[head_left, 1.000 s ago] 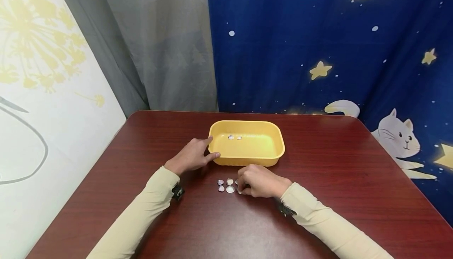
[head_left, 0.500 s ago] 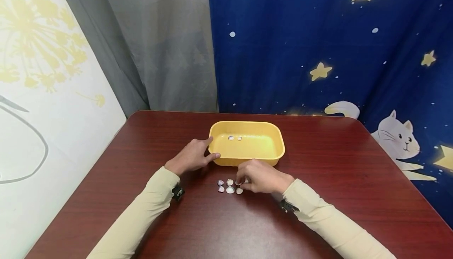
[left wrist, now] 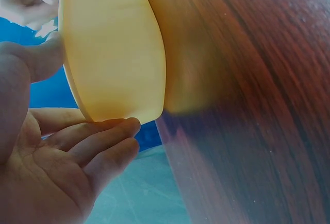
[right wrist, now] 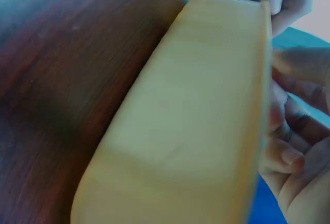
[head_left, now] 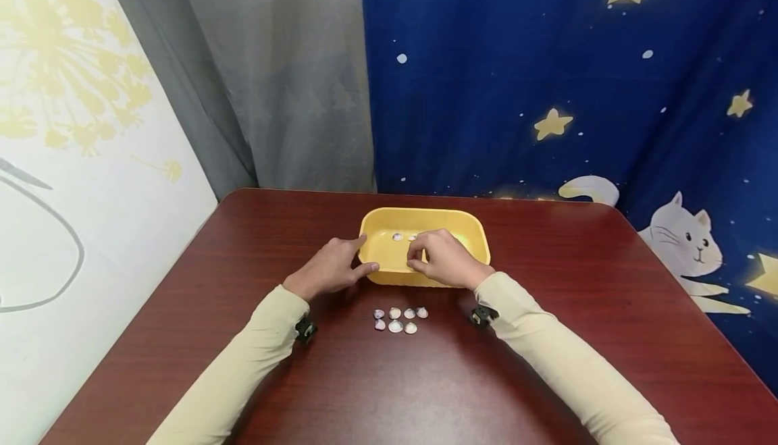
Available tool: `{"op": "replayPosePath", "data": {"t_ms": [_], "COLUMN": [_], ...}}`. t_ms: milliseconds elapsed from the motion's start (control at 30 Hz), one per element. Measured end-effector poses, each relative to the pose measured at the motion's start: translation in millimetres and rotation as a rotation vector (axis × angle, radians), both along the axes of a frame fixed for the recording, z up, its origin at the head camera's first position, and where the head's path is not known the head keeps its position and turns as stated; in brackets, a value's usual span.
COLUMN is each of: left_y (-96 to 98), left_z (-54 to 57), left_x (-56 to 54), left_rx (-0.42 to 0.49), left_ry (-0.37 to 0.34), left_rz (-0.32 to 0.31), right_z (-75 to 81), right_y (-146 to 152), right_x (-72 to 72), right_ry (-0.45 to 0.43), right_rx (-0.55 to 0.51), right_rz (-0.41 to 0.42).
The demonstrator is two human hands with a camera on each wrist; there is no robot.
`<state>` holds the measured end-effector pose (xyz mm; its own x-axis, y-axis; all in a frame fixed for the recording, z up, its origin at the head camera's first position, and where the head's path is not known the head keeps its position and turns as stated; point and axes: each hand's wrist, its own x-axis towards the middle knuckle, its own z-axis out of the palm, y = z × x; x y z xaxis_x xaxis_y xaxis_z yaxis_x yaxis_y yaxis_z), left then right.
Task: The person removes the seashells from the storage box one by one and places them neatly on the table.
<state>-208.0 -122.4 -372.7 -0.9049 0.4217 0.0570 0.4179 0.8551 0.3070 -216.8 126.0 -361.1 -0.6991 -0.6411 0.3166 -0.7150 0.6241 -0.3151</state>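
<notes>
My left hand [head_left: 331, 266] holds the left end of a yellow plastic tub [head_left: 419, 277], thumb at its front rim, fingers along the outer end wall [left wrist: 116, 54]. The right hand [head_left: 446, 259] is over the tub's front side, fingers loosely curved; in the right wrist view its fingers [right wrist: 289, 157] show beside the rim and I see no shell in them. Two small seashells lie inside the tub, a left one [head_left: 398, 236] and one partly covered by the right hand [head_left: 412, 237]. Several seashells lie on the table before the tub in two rows, the front row [head_left: 396, 327] shorter than the back row [head_left: 410, 313].
The dark red wooden table [head_left: 292, 377] reaches back to a grey curtain [head_left: 304, 94] and a blue star-patterned curtain [head_left: 462, 94]. A patterned white panel [head_left: 91, 195] stands along the left. Both wrists carry small black camera mounts.
My right hand has left the table seashells and moved up and away over the tub, uncovering the right end of both rows. The left hand stays at the tub.
</notes>
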Motion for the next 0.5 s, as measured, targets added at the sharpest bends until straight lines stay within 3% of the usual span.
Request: {"op": "replayPosePath", "data": {"t_ms": [167,500], "left_y": [0.7,-0.2], "left_z": [-0.6,0.0], "left_x": [-0.5,0.4], "left_rx": [0.002,-0.002], "left_ry": [-0.003,-0.005], "left_rz": [-0.002,0.002], "right_z": [-6.1,-18.9], "right_y": [-5.3,-14.4], "right_x": [-14.2,-38.2], "right_ry": [-0.012,-0.052], "right_rx": [0.028,0.08], "right_rz": [-0.079,-0.144]}}
